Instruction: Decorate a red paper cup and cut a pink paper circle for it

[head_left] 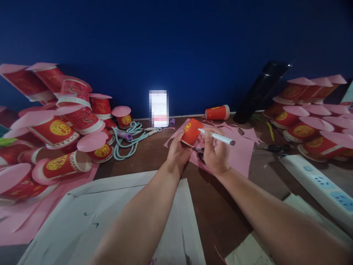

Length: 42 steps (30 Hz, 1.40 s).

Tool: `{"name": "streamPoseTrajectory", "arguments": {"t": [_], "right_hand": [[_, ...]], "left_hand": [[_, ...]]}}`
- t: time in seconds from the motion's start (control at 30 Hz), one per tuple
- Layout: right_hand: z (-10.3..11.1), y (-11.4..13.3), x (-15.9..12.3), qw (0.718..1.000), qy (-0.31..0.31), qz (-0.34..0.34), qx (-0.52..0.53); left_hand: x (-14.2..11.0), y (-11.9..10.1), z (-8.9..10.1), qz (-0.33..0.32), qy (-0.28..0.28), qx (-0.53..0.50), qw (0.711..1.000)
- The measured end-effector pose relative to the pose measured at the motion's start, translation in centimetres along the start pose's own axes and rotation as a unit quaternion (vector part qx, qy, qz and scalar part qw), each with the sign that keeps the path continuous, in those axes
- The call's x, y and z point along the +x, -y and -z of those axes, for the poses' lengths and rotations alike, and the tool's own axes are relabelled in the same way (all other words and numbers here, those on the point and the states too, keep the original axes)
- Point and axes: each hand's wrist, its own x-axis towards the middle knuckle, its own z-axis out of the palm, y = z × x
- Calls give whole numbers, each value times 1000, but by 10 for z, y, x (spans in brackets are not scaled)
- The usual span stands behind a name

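Note:
My left hand (178, 150) is closed around a red paper cup (191, 131) with gold print, tilted over a pink paper sheet (239, 152). My right hand (216, 152) grips a white marker (217, 137) whose tip touches the cup's side. Black scissors (200, 152) lie on the pink sheet just under both hands.
Piles of red cups capped with pink paper discs crowd the left (59, 129) and right (306, 127). One red cup (217, 112) lies by the blue wall. A teal cord (129, 141), white power strip (317, 184), black cylinder (261, 92), second scissors (275, 148) and white paper (96, 209) surround me.

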Motion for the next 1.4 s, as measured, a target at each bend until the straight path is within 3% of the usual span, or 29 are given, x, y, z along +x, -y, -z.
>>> {"name": "streamPoseTrajectory", "arguments": {"t": [0.8, 1.2, 1.3, 1.4], "right_hand": [[-1, -5, 0, 1000, 5, 1, -16], [1, 1, 0, 1000, 8, 10, -1], [1, 0, 1, 999, -15, -11, 49], [-1, -10, 4, 993, -43, -79, 78]], "left_hand": [[1, 1, 4, -4, 41, 16, 999], [1, 0, 2, -3, 2, 4, 1000], [3, 0, 2, 2, -8, -3, 1000], [5, -1, 1, 20, -23, -3, 1000]]}}
